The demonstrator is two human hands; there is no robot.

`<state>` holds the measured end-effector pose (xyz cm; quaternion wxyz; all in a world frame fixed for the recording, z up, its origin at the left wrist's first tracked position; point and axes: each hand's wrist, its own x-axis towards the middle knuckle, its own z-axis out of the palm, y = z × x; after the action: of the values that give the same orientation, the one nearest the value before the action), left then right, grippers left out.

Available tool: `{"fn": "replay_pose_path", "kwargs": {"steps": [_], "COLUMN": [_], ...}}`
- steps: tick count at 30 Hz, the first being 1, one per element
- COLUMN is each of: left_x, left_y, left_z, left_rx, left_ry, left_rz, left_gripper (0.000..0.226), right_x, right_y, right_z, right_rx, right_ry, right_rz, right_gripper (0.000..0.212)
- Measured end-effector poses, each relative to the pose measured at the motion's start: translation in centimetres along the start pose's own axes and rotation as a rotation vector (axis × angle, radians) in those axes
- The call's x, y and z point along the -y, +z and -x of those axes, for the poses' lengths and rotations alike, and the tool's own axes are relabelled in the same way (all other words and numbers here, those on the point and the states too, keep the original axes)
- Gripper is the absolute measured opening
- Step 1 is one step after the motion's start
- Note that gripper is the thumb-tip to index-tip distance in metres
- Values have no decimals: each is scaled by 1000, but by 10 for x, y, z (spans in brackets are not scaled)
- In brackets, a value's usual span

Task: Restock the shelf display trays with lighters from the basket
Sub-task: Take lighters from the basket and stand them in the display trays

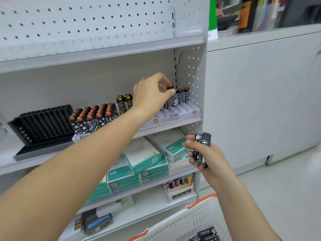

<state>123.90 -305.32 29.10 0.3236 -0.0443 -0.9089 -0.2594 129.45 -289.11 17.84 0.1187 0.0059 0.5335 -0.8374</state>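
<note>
The lighter (171, 94) in hand is a black one with white line print and a red cap, pinched near its top by your left hand (151, 94) and poised upright over the white display tray (186, 110) on the middle shelf (173, 125), at about 1 o'clock in the view. The step in hand appears to be insertion: the lighter's base sits at or just above the tray's slots, beside 2 matching lighters (182, 95) already standing at its 3 o'clock side. The next move calls for you to align the base with a free slot, press down until seated, then release. Your left arm is extended across the frame from 8 o'clock, wrist bent slightly down, thumb and fingertips closed on the cap end. Your right hand (204, 153), at 4 o'clock and below shelf level, grips a small bundle of lighters (202, 148) with caps pointing down, fingers wrapped around them; treat these as the next stock. The white basket (182, 221) with orange trim lies at 5 o'clock, with more lighters visible inside.
</note>
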Motion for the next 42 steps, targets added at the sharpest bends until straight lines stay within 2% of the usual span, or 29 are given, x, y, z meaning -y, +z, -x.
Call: {"fn": "replay_pose_path", "kwargs": {"steps": [6,12,17,26,30,36,42], "left_x": [14,28,28,28,25,32,34], "left_y": [-6,-5,0,0,-4,4,6], "left_z": [-5,3,1,5,-2,-3,-6], "left_rx": [-13,-28,-30,-36,-133,-107,-107], "left_ry": [-14,12,47,120,99,147,175], "left_rz": [-185,-216,-351,-390,-333,-423,-400], "left_gripper": [22,22,24,26,23,27,27], "right_x": [4,2,1,2,1,-1,-3], "right_y": [-10,-7,-6,-5,-3,0,5], "right_z": [-10,-11,-10,-10,-10,-11,-12], "right_rx": [-18,-13,-18,-16,-11,-11,9], "right_ry": [8,37,35,40,36,43,49], "right_rz": [-97,-80,-76,-76,-89,-79,-94], "right_gripper": [16,18,19,19,18,17,20]}}
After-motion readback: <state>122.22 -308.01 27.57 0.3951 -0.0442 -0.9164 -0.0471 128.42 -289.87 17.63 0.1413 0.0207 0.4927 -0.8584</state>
